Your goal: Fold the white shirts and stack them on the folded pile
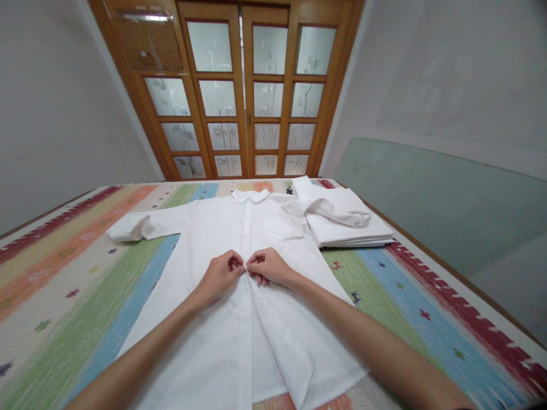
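Striped cloth (38, 302) reaches well past the white shirt (209, 233) on the left; the shirt lies spread centrally, one sleeve (342, 217) resting on a folded white stack (354, 235) beside it. Left hand (222, 271) and right hand (270, 266) pinch its front placket (247, 230), perhaps at a button.

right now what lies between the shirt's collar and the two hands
In the head view, the shirt itself: its upper front placket runs from the collar to the left hand and right hand, nothing on top.
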